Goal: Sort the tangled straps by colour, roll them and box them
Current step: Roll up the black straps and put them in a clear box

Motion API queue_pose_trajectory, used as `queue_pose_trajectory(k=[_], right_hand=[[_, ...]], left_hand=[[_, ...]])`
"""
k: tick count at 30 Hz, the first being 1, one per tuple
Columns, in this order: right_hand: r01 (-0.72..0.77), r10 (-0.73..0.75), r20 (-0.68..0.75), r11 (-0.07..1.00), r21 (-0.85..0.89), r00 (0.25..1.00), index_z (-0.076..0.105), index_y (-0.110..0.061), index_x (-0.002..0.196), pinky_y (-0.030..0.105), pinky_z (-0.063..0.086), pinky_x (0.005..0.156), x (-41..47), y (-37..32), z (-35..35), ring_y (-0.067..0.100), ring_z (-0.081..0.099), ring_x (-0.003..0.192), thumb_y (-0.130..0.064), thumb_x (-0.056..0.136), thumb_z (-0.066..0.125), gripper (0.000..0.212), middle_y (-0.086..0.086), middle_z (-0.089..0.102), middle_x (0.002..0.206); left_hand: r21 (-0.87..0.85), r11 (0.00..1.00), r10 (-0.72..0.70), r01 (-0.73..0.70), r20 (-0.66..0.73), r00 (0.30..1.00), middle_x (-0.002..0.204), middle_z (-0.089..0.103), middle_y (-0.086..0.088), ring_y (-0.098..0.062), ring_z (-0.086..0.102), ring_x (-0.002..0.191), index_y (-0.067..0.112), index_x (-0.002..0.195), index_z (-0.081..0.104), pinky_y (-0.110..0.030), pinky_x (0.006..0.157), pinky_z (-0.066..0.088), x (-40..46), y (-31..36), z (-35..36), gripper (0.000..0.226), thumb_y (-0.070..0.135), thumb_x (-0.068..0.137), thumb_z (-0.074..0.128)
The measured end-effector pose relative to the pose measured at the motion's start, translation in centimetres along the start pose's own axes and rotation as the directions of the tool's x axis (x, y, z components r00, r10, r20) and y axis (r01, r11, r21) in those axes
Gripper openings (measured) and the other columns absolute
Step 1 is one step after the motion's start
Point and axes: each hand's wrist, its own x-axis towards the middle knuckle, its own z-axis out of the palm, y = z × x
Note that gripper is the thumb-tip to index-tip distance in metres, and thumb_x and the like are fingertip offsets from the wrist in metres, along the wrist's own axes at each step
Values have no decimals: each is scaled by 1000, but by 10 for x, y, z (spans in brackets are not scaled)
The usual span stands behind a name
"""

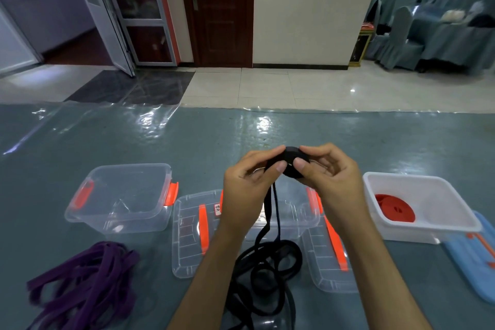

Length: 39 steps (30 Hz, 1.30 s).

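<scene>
A: Both hands pinch the black strap roll. Left hand has thumb and fingers clamped on its left side; right hand is clamped on its right side, held above the worktop.

B: Rest of the strap?

A: Loose black strap hangs from the roll into a tangle near the wrists, over clear lids.

B: Other colours?

A: Purple straps heaped at lower left. Rolled red strap lies inside the white box at right. Clear box with orange clips stands at left.
</scene>
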Motion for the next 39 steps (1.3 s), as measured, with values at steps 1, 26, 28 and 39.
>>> queue_pose_trajectory(k=[1, 26, 28, 39], right_hand=[[-19, 19, 4, 1000, -15, 1000, 74, -14, 94, 31, 64, 79, 0, -1, -1, 29, 80, 95, -17, 79, 85, 18, 14, 81, 102], [-72, 87, 108, 988, -135, 990, 60, -9, 95, 43, 67, 72, 3, 1, -3, 37, 80, 89, -20, 81, 86, 31, 12, 79, 102], [-64, 83, 103, 982, -180, 991, 63, -11, 97, 37, 66, 66, 6, -1, -3, 33, 81, 83, -21, 79, 87, 32, 10, 80, 95], [-37, 57, 103, 981, -190, 993, 66, -16, 90, 32, 64, 79, 6, 7, -3, 30, 81, 91, -28, 76, 92, 32, 11, 81, 95]], left_hand=[[5, 1000, -9, 9, -17, 1000, 111, 79, -8, -23, 76, 108, 14, 115, 77, -28, 94, 59, -1, 0, 0, 29, 0, 90, 79], [129, 990, 54, -58, 29, 998, 111, 79, -4, -27, 76, 108, 15, 117, 79, -32, 93, 60, 0, -9, -17, 22, 9, 96, 76], [135, 989, 57, -54, -19, 998, 106, 80, -3, -24, 77, 103, 15, 112, 79, -30, 90, 61, -4, -12, -13, 17, 11, 95, 77], [29, 999, 20, -19, -28, 999, 109, 81, -3, -21, 78, 105, 26, 112, 82, -24, 92, 59, 0, -4, -26, 31, 10, 86, 86]])
